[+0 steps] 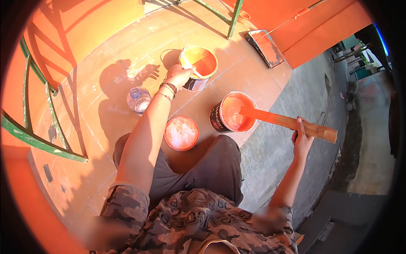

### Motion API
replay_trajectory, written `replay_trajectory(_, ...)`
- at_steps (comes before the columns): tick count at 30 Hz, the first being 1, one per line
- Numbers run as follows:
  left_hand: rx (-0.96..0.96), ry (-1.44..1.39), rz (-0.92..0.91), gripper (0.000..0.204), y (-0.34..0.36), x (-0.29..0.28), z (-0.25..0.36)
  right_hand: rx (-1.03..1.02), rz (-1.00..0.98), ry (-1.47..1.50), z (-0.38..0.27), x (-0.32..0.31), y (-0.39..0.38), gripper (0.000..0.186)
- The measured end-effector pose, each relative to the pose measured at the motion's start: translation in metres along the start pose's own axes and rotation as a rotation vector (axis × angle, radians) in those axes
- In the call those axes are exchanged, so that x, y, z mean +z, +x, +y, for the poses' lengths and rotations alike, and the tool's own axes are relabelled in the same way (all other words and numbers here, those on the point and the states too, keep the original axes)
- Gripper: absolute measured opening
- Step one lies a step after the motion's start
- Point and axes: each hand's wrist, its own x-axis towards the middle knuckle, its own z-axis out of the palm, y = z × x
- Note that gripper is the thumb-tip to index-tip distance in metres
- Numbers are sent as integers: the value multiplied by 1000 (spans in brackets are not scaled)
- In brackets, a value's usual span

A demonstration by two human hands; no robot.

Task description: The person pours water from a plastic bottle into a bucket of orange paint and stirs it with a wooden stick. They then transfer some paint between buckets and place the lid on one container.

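Past our shirt [196,211], our right hand [302,139] clasps the stick [279,120], best stirred slowly; what our left hand [179,76] grips, we can't tell.

Lower end of wooden stick [292,122] sunk out of sight in orange paint [241,122]. Left hand [178,76]: fingers [187,73] partly hidden, grip at yellow-rimmed bucket [195,84] unclear. Blurred patches over left sleeve [127,207] and right elbow [269,219]. Green railing [31,140], thin pole [314,6] cut off by picture's edge. Feet hidden.
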Motion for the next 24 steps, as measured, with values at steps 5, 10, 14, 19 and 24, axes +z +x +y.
replay_trajectory(5, -16, 273, -228, 46, -13, 21, -16, -24, 28, -5, 11, -12, 2, 32)
replay_trajectory(10, 392, 177, -137, 42, -79, -13, -10, -24, -4, -39, 8, -3, 7, 32)
replay_trajectory(14, 592, 42, 274, 46, -141, -72, -6, -46, -81, -17, 31, 12, 19, 32)
replay_trajectory(19, 510, 297, 562, 93, -137, -127, -97, -41, -158, 101, 91, 45, 29, 31)
replay_trajectory(24, 433, 2, 290, 116, -101, -108, -149, 152, -163, 138, 138, 78, 23, 34)
